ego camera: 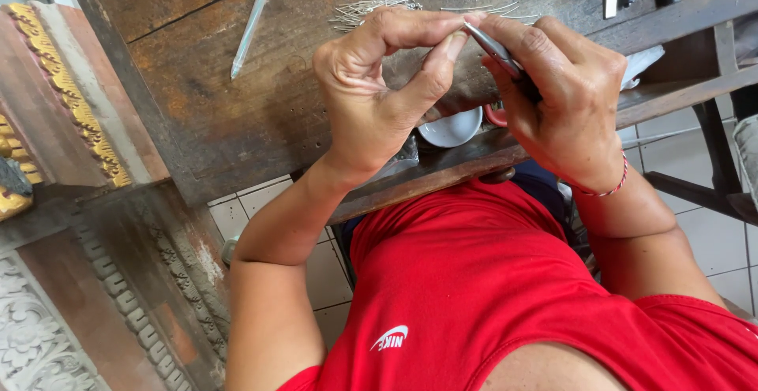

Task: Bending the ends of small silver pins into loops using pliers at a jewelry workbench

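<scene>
My left hand (383,83) is raised over the dark wooden workbench (237,99), thumb and forefinger pinched together at the tip of a slim metal tool. Whatever small piece sits between those fingertips is too small to make out. My right hand (560,91) grips that metal tool, small pliers (493,48), whose shiny jaws meet the left fingertips. A red string bracelet circles the right wrist. Just beyond the hands lies a loose pile of thin silver wire pins (371,8).
A small white bowl (452,129) sits on the bench's lower ledge under my hands. A long metal rod (253,20) lies at the bench's left. Carved, gilded woodwork (71,99) stands to the left. White floor tiles (679,146) show below.
</scene>
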